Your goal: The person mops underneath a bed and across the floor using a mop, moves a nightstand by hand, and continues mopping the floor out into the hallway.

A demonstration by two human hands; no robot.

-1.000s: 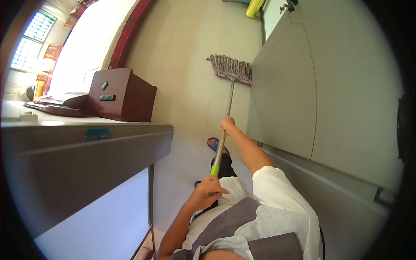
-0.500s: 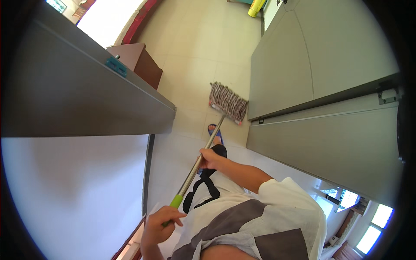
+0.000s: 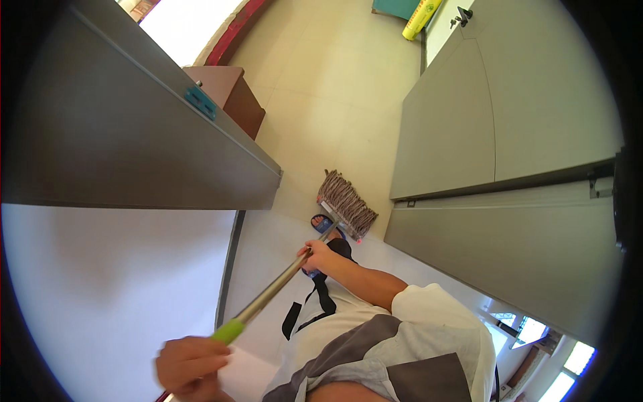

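Note:
A mop (image 3: 347, 206) with brown-and-white yarn strands rests on the pale floor, just past my foot in its blue sandal (image 3: 321, 223). Its metal pole slants down toward the lower left and ends in a green grip (image 3: 228, 331). My left hand (image 3: 191, 365), a little blurred, is closed around the top of that grip. Farther down the pole, close to the mop head, my right hand (image 3: 316, 254) is wrapped around the metal.
A grey door (image 3: 134, 134) stands on the left, with a brown cabinet (image 3: 244, 100) behind it. Another grey door panel (image 3: 509, 228) lines the right side. Beyond are a red-edged bed (image 3: 234, 30), a yellow tube (image 3: 420, 19) and a teal object (image 3: 396, 7).
The mop head has been drawn back over the floor toward my feet. My left hand has swung down and left with the grip; my right hand now sits nearer the mop head.

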